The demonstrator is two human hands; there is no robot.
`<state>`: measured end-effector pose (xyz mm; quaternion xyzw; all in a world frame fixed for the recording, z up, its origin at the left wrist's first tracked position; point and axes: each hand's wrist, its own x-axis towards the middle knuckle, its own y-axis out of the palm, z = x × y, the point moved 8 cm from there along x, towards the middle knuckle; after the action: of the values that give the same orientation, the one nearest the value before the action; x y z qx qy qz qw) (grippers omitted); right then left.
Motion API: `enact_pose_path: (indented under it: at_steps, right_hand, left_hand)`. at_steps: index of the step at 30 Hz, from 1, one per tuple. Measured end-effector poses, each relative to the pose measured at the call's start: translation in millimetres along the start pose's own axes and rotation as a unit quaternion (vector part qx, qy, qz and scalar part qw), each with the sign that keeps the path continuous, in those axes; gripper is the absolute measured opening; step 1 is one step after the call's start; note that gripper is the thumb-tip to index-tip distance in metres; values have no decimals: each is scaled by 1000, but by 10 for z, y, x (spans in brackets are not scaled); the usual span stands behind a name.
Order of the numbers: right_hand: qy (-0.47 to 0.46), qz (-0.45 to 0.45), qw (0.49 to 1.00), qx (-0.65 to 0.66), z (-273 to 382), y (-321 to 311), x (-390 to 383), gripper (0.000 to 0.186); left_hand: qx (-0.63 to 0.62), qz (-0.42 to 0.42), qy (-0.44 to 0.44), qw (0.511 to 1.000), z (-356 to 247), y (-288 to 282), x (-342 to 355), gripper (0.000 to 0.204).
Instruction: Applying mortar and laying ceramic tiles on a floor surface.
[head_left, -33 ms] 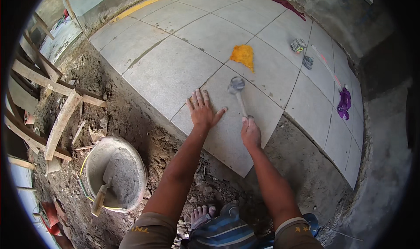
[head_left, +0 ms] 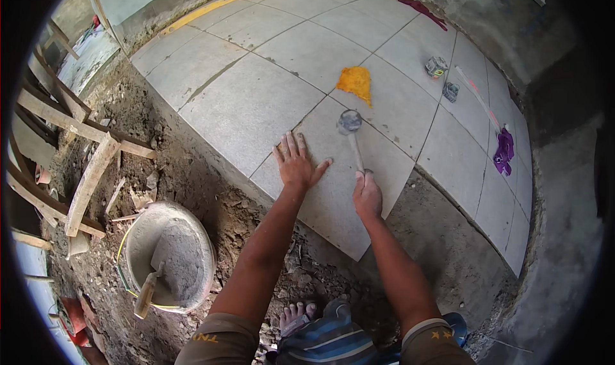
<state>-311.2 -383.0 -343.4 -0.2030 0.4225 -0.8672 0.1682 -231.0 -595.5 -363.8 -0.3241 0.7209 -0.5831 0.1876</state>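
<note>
A rubber mallet [head_left: 350,122] with a dark, dusty head and a pale handle is in my right hand [head_left: 368,197], whose fingers are wrapped round the handle's end. Its head is over the far part of a light grey floor tile [head_left: 333,198]; whether it touches the tile I cannot tell. My left hand [head_left: 296,163] lies flat on the left side of this tile, fingers spread, the fingertips near the joint with the neighbouring tile. An orange cloth [head_left: 355,84] lies just beyond the mallet head, across a tile joint.
To the left, a bucket [head_left: 206,262] of grey mortar holds a trowel [head_left: 148,292] on rough soil. Wooden pieces [head_left: 93,180] stand beyond it. On the right-hand tiles are a tape measure [head_left: 436,67], a purple cloth [head_left: 504,151] and a dark red cloth [head_left: 423,11]. Bare mortar [head_left: 423,237] borders the tile.
The mallet head has shifted slightly to the right in my right hand. My left hand stays where it was on the tile.
</note>
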Motion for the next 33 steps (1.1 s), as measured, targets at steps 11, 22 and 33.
enact_pose_path:
  at_steps: [11,22,33]
  right_hand:
    - [-12,17,1000,11,78,148,105,35]
    - [-57,-17,994,87,350,87,-13,34]
    - [-15,32,997,-74,112,230,-56,29]
  left_hand:
    - [-17,5,-9,1000,29,124,5,118]
    - [-42,-9,-4,999,82,29,-38,137]
    - [-17,-28,4,999,18,85,-15,139]
